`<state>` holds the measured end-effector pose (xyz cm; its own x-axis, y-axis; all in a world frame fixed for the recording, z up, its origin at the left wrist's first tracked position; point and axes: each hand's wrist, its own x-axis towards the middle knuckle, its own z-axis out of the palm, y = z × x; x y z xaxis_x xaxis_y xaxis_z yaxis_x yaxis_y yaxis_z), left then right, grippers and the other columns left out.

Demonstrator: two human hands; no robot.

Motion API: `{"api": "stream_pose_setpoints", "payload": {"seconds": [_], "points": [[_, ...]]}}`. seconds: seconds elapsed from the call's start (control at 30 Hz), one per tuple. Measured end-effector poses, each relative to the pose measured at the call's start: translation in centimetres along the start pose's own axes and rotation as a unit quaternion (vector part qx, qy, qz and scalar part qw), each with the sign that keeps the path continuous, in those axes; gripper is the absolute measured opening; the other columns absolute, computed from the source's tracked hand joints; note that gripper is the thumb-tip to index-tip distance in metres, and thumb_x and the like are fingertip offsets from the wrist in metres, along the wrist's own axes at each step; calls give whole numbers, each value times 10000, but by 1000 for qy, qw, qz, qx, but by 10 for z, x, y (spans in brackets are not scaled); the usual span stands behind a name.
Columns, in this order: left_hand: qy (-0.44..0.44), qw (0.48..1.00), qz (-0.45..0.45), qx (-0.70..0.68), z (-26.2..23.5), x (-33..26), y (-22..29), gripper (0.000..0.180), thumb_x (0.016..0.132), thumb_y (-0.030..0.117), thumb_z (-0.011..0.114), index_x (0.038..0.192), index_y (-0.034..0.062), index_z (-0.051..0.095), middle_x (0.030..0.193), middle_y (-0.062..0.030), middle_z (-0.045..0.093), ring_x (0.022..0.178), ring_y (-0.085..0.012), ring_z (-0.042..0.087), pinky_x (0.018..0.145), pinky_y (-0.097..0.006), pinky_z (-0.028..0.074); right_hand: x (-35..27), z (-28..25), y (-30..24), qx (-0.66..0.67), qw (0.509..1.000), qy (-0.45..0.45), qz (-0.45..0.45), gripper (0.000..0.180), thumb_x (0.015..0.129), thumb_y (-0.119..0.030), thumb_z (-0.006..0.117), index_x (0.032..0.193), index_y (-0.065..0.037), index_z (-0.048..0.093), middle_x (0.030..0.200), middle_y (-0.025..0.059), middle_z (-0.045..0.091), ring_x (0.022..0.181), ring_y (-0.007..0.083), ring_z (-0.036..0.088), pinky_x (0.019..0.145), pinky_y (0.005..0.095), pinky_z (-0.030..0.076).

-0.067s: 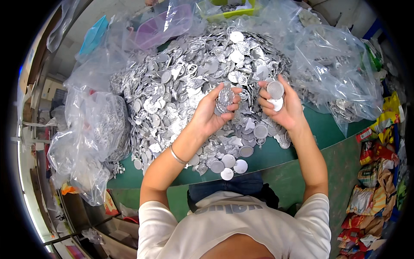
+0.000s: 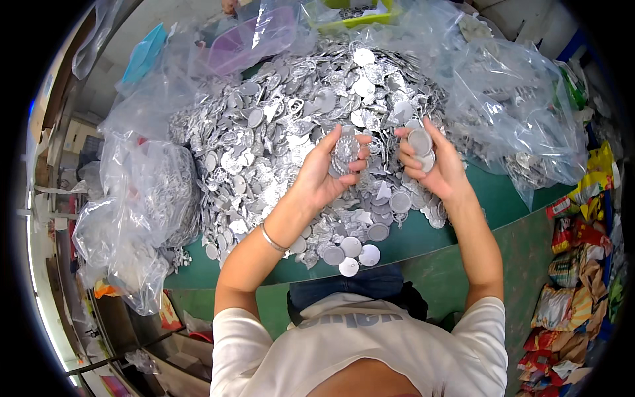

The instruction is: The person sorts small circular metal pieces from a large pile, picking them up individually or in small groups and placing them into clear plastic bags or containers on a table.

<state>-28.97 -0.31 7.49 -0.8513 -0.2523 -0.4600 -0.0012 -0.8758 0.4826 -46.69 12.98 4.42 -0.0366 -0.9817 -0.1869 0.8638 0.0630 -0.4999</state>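
Across the green table point(image 2: 423, 248) spreads a large heap of silver metal pieces point(image 2: 264, 152), many of them round flat discs, others ornate in outline. Over the heap's front middle, my left hand point(image 2: 329, 169) is closed around several ornate silver pendants point(image 2: 346, 151) held upright between thumb and fingers. To its right, my right hand point(image 2: 440, 165) grips a few round silver discs point(image 2: 420, 141), fanned one over another. The two hands are apart. Near the table's front edge lie several loose discs point(image 2: 349, 247).
Clear plastic bags of metal pieces stand at the left point(image 2: 159, 192) and right point(image 2: 516, 106). Behind the heap are a purple bin point(image 2: 251, 41), a yellow-green bin point(image 2: 360, 20) and a blue tray point(image 2: 143, 53). Colourful packets point(image 2: 562, 308) line the right side.
The discs in my right hand have tilted and shifted slightly within the fingers, the lower one showing less bright. My left hand stays almost still.
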Motion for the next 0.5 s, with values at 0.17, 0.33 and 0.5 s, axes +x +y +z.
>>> {"api": "stream_pose_setpoints", "payload": {"seconds": [0.17, 0.33, 0.5], "points": [[20, 983, 40, 180, -16, 0, 1, 322, 939, 316, 421, 995, 40, 578, 824, -59, 586, 668, -137, 545, 500, -239, 392, -6, 6, 8, -539, 830, 123, -78, 290, 893, -273, 531, 1002, -22, 627, 867, 57, 564, 817, 173, 535, 706, 298, 447], [71, 884, 179, 426, 4, 18, 29, 211, 923, 121, 445, 1032, 5, 584, 941, -81, 637, 748, -138, 609, 530, -223, 455, 14, -21, -7, -735, 596, 214, -241, 257, 785, -225, 622, 987, -70, 652, 861, 138, 603, 841, 311, 582, 753, 376, 445], [145, 425, 441, 777, 10, 69, 53, 216, 796, 87, 604, 1007, 42, 615, 908, -144, 593, 781, -300, 602, 699, -393, 470, 47, -26, -22, -759, 511, 309, -259, 246, 772, -254, 645, 911, -52, 625, 902, 132, 599, 811, 323, 595, 700, 405, 462]]}}
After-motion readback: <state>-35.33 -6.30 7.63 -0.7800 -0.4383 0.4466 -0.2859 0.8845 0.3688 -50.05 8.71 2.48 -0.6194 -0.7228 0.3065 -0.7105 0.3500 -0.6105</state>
